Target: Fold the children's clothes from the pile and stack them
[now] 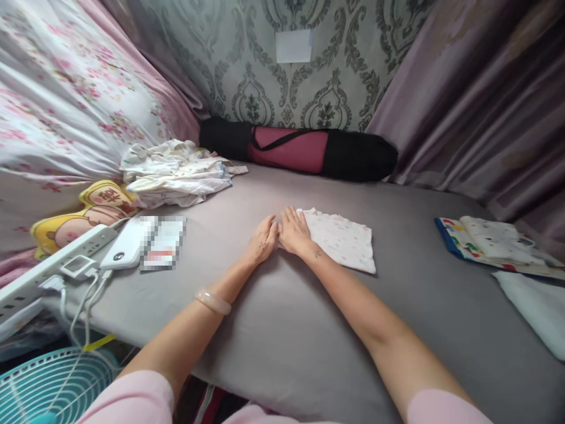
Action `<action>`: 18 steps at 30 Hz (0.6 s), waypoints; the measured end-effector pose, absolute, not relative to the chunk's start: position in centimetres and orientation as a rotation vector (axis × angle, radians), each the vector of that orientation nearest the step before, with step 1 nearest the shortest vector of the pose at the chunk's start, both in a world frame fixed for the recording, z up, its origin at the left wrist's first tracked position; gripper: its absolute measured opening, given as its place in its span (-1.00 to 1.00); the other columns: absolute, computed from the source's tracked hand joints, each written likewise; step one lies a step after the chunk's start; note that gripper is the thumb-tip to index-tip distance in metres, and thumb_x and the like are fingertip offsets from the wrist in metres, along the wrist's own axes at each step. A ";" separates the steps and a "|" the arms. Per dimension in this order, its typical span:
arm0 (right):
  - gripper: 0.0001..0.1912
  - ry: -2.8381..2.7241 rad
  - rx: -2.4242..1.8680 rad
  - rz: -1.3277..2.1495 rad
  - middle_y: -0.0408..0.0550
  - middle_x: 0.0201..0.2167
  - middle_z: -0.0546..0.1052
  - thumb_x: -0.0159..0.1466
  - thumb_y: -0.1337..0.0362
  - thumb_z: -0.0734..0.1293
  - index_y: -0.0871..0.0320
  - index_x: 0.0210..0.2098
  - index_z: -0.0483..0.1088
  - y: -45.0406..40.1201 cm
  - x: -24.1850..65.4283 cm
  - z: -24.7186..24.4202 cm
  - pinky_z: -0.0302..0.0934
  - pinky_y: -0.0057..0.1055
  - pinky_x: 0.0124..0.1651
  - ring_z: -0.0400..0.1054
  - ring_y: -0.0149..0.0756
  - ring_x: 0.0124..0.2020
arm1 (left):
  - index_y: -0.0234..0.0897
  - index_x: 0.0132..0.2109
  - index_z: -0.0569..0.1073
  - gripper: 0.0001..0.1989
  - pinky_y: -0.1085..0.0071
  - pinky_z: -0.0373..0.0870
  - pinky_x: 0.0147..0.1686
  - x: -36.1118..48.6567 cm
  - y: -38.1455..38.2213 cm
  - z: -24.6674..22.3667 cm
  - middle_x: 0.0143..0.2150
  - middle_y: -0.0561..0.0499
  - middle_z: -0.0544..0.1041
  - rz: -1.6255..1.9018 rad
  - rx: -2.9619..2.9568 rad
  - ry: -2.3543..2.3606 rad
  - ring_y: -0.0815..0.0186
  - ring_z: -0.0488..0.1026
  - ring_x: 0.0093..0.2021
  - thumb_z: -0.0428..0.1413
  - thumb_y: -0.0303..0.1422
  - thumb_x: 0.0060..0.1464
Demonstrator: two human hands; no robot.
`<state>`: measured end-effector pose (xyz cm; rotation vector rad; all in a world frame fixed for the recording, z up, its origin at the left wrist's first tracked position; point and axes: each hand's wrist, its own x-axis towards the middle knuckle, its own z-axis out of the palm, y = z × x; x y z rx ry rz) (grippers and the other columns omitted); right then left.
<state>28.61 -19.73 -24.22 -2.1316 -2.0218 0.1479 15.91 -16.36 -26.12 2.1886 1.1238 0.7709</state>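
A white cloth with a small pale print (pixel 344 240) lies folded flat on the grey bed sheet (pixel 309 335). My right hand (pixel 293 231) rests flat on its left end, palm down with the fingers stretched out. Right beside it, at the cloth's left edge, my left hand (pixel 263 240) stands on its side, fingers extended and touching or almost touching the right hand. Nothing shows in either hand. The cloth's left edge is mostly hidden under and between the hands.
Crumpled white clothes (pixel 176 174) lie back left, near a yellow plush pillow (pixel 95 212). A power strip (pixel 57 265), white power bank (pixel 128 244) and cables sit left, above a teal fan (pixel 53 388). Folded cloths (pixel 503 244) lie right; a long black-and-maroon bag (pixel 291 150) lies behind.
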 end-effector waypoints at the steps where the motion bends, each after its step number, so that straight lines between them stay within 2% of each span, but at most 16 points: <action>1: -0.39 -2.031 -2.121 0.151 0.19 0.38 -0.01 0.36 0.22 -0.06 0.41 0.32 0.03 -19.7 28.1 -24.4 -0.40 -0.05 0.36 -0.27 -0.07 0.40 | -0.37 0.22 0.24 -0.49 0.19 0.11 0.29 15.9 -16.4 -26.1 0.26 -0.20 0.31 0.786 2.171 1.133 0.21 0.22 0.28 -0.29 -0.18 0.30; 5: -0.39 -2.047 -2.126 0.168 0.15 0.37 0.04 0.37 0.19 -0.05 0.36 0.32 0.05 -19.7 27.0 -25.3 -0.39 -0.07 0.37 -0.27 -0.10 0.40 | -0.39 0.23 0.23 -0.47 0.18 0.09 0.30 15.8 -16.3 -26.2 0.27 -0.21 0.30 0.794 2.141 1.133 0.20 0.20 0.29 -0.30 -0.16 0.31; 12: -0.37 -2.020 -1.995 0.363 0.11 0.39 -0.04 0.38 0.20 -0.10 0.40 0.35 -0.02 -20.8 29.6 -23.6 -0.34 -0.21 0.38 -0.25 -0.18 0.40 | -0.36 0.26 0.18 -0.45 0.21 0.10 0.29 15.8 -16.4 -26.5 0.28 -0.19 0.28 0.756 2.320 1.022 0.22 0.19 0.30 -0.33 -0.13 0.32; 18: -0.37 -1.970 -2.093 0.171 0.09 0.39 -0.04 0.39 0.14 -0.07 0.34 0.35 -0.01 -22.5 31.7 -24.5 -0.43 -0.13 0.38 -0.28 -0.19 0.41 | -0.35 0.29 0.17 -0.45 0.20 0.02 0.32 16.0 -17.0 -26.3 0.32 -0.17 0.23 0.646 2.569 0.908 0.22 0.07 0.36 -0.33 -0.14 0.32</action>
